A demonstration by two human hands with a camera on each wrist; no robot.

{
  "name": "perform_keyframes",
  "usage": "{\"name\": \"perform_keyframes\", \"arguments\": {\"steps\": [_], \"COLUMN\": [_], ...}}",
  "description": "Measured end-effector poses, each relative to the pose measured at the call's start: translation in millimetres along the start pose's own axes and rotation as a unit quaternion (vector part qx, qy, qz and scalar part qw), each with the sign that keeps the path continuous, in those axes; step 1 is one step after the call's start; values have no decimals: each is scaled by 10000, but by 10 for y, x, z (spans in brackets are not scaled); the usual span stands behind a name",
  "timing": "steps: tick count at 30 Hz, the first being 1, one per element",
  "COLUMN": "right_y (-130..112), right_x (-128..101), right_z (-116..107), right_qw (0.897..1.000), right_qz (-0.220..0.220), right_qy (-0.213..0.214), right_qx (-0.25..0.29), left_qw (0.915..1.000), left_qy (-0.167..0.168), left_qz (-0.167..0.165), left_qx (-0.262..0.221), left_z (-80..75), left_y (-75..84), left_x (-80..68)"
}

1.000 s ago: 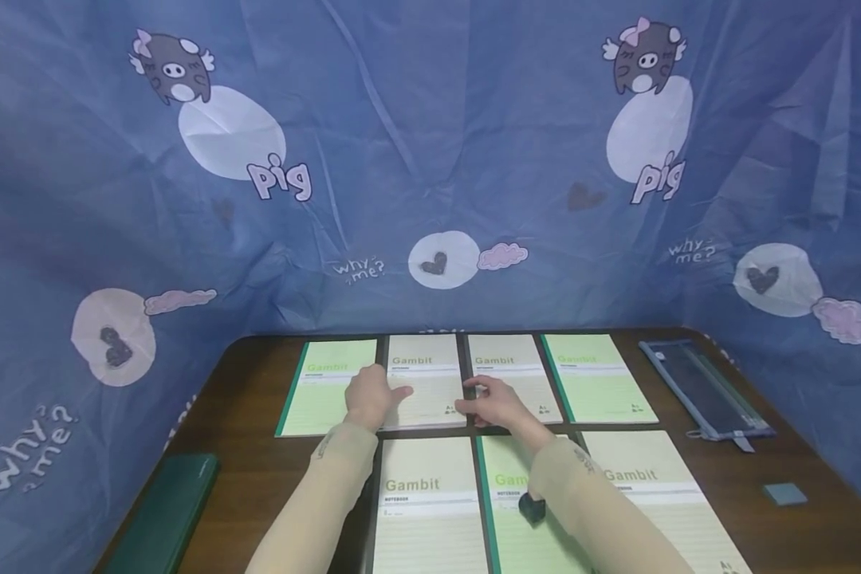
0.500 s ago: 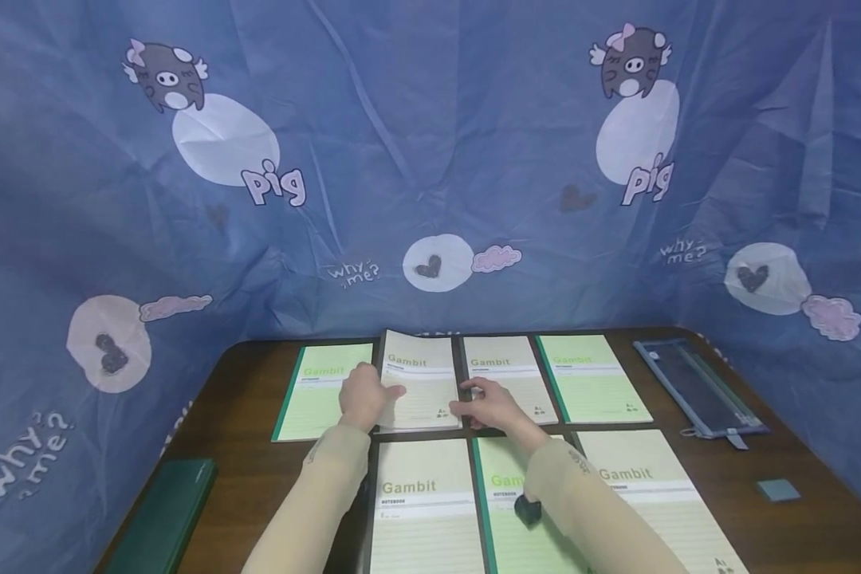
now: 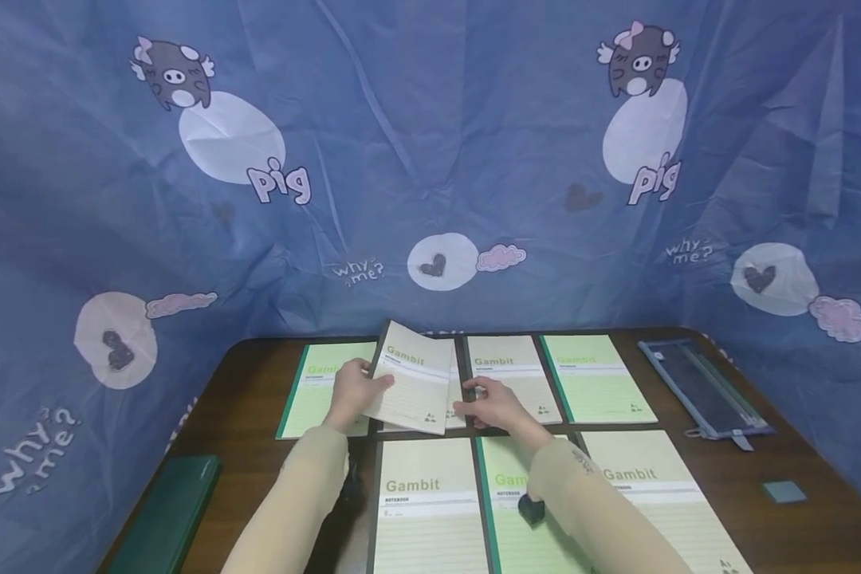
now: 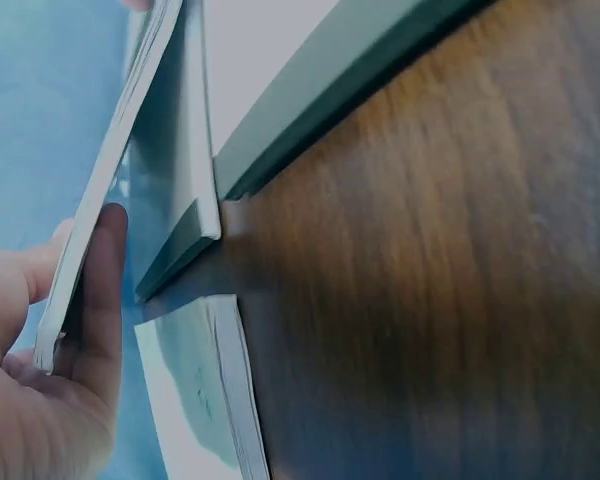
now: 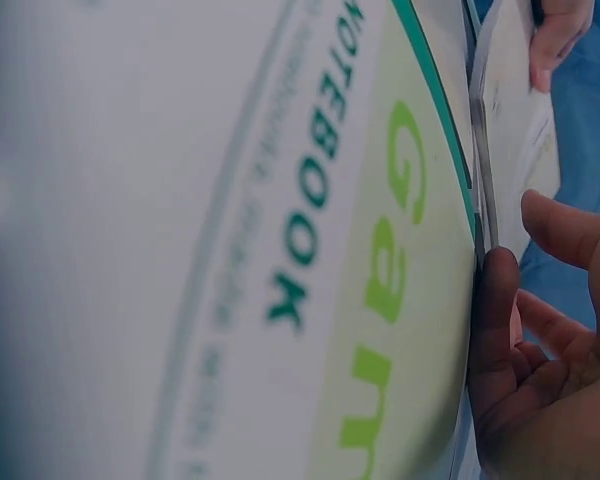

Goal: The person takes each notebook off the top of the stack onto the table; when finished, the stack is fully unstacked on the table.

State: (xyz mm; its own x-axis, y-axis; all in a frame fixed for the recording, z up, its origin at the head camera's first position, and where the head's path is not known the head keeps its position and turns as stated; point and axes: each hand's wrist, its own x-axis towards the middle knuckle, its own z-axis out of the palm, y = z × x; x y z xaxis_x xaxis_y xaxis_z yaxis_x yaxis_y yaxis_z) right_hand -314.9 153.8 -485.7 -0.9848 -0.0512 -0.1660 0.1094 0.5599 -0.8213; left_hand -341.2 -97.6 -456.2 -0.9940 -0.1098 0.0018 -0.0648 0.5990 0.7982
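My left hand [image 3: 355, 391] pinches the left edge of a white Gambit notebook [image 3: 416, 383], thumb on the cover and fingers behind. The notebook is raised and tilted above another white notebook [image 3: 455, 391], which it mostly covers. In the left wrist view the held notebook [image 4: 105, 190] stands edge-on between thumb and fingers. My right hand [image 3: 498, 402] rests at the lower right of the covered notebook, beside a white notebook [image 3: 513, 375]. Its thumb and fingers [image 5: 495, 330] are apart in the right wrist view, at a notebook edge. A green notebook [image 3: 323, 402] lies partly behind my left hand.
Another green notebook [image 3: 599, 383] ends the back row. In front lie a white notebook [image 3: 430, 510], a green one [image 3: 513, 550] under my right forearm, and a white one [image 3: 653, 486]. A mesh zip pouch [image 3: 703, 391], small teal block [image 3: 784, 492] and dark green case [image 3: 165, 510] flank them.
My left hand has lifted the white notebook off the one beneath and moved it slightly left, tilting it. The lower notebook's right strip now shows. My right hand has stayed in place.
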Motion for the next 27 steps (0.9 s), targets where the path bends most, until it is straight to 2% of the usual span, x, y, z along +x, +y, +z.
{"name": "perform_keyframes", "arguments": {"steps": [5, 11, 18, 27], "right_y": [-24, -40, -71, -56], "right_x": [-4, -37, -87, -81], "right_z": [-17, -19, 10, -2], "right_qw": [10000, 9998, 9965, 9943], "right_qz": [9, -42, -411, -518], "right_qy": [22, 13, -106, -160], "right_qx": [-59, -203, -720, -920], "left_qw": [9996, 9980, 9961, 9954], "left_qy": [-26, -164, -353, -528], "left_qz": [-108, -398, -516, -560], "left_qx": [-263, -466, -621, -578], "left_z": [-194, -564, -997, -1309], "left_y": [-55, -157, -252, -406], "left_x": [-24, -149, -530, -1101]}}
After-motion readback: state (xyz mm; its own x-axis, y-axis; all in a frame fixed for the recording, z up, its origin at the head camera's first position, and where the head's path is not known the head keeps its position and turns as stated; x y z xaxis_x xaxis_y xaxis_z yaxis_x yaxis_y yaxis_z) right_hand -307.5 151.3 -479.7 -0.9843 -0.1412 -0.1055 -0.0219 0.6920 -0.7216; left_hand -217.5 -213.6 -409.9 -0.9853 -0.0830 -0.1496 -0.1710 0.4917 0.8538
